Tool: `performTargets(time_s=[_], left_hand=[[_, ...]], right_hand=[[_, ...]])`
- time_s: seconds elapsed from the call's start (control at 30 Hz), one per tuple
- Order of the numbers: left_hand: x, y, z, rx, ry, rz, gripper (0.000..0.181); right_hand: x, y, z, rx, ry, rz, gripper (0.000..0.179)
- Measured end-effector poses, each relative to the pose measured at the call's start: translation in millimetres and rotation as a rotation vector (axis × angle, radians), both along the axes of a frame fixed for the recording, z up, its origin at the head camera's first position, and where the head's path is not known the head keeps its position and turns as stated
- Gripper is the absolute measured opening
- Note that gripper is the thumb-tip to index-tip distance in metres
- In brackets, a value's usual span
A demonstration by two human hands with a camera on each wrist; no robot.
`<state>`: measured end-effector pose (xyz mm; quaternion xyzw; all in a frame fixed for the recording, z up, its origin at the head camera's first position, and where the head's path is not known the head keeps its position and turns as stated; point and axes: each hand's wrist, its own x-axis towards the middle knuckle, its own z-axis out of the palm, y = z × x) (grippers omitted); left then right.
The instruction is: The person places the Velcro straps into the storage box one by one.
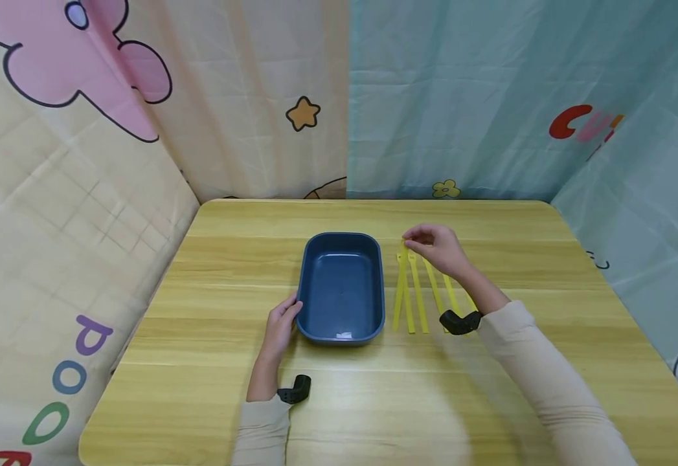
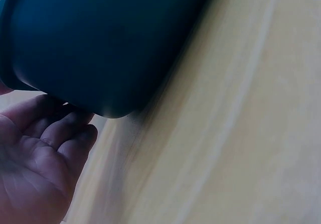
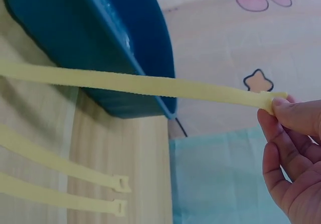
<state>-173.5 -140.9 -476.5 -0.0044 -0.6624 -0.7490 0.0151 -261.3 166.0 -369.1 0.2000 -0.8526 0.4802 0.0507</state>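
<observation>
A dark blue rectangular plastic bin (image 1: 341, 285) stands on the table, and its inside shows nothing in it. My left hand (image 1: 280, 327) grips the bin's left side near the front corner. In the left wrist view the fingers (image 2: 75, 133) bend against the bin's outer wall. With thumb and fingertips my right hand (image 1: 434, 246) pinches the slotted end of a yellow hook-and-loop cable tie (image 3: 150, 86). That tie hangs down, raised off the table, just right of the bin. Several more yellow cable ties (image 1: 418, 298) lie side by side below the right hand, some partly hidden by the arm.
The light wooden table (image 1: 228, 291) reaches back to printed curtains (image 1: 449, 97) behind and at both sides. Black wrist cameras sit on the left wrist (image 1: 296, 389) and on the right wrist (image 1: 460, 322).
</observation>
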Motion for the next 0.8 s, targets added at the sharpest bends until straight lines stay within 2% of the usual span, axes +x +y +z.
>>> performTargets(time_s=[0.17, 0.4, 0.5, 0.6, 0.67, 0.8], left_hand=[[0.7, -0.4, 2.7, 0.048, -0.003, -0.008, 0.038], [4.8, -2.1, 11.9, 0.033, -0.039, -0.025, 0.038], [4.2, -2.9, 8.0, 0.009, -0.018, -0.026, 0.041], [1.1, -4.2, -3.6, -0.003, 0.014, -0.023, 0.045], [1.2, -4.1, -4.7, -0.010, 0.028, -0.020, 0.045], [2.6, -3.6, -2.9, -0.001, 0.027, -0.019, 0.044]], right_hand=[[8.9, -2.9, 10.2, -0.009, 0.017, 0.004, 0.017], [17.8, -3.9, 28.7, -0.049, 0.058, 0.041, 0.019], [27.7, -7.1, 46.6, -0.080, 0.081, 0.050, 0.017], [41.3, -12.7, 69.0, -0.120, 0.091, 0.063, 0.016], [48.2, -16.6, 82.0, -0.154, 0.099, 0.072, 0.015], [45.3, -20.0, 87.7, -0.192, 0.114, 0.068, 0.017]])
